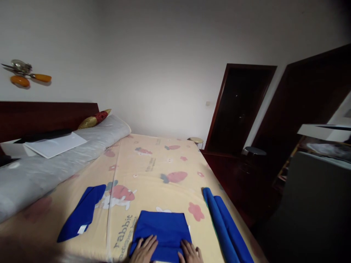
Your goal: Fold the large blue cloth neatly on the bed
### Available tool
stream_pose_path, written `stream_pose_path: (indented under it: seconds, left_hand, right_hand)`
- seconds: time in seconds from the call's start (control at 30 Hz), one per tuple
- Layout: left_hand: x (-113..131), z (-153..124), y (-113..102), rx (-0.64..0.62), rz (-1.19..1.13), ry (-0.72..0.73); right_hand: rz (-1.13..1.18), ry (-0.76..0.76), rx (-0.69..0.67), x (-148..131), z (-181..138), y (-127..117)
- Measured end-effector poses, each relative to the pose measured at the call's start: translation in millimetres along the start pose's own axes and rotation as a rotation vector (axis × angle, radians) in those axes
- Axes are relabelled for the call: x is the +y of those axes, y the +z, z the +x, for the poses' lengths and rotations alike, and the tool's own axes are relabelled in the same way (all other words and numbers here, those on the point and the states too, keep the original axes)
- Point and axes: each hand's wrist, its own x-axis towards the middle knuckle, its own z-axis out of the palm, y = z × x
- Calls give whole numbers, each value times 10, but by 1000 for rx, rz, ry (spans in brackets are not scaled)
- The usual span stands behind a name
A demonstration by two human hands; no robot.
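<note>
Patterned bed (153, 171), blue folded cloth (161, 228) lying flat

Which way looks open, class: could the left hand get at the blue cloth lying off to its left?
Probably yes: the left hand rests on the folded blue cloth, and only bare bedsheet separates it from the left blue cloth.

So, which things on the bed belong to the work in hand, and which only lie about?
In hand:
- middle blue cloth, under left hand and right hand
- left blue cloth
- right blue cloth

Lying about:
- white papers
- grey bolster
- gold-red cushion
</note>
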Motion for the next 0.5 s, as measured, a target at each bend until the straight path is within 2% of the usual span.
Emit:
stream_pose_path:
  seconds: [0.1,0.17,0.27,0.33,0.4,0.5]
  left_hand:
    - [-7,-75,-102,-58,25,-103]
    - [84,-21,-95,-77,35,-47]
    - [246,150,56,-42,41,116]
    - [301,261,201,40,56,185]
    - [296,341,329,124,72,207]
    - [229,395,431,155,63,164]
  right_hand:
    - [47,16,-75,75,16,-157]
    - [135,-23,-142,-59,101,-297]
    - [307,-68,-324,-363,312,-518]
    - [381,-61,-460,-493,475,-626]
    - [379,-27,-550,-503,630,-676]
    - [240,121,-573,-346,817,-648]
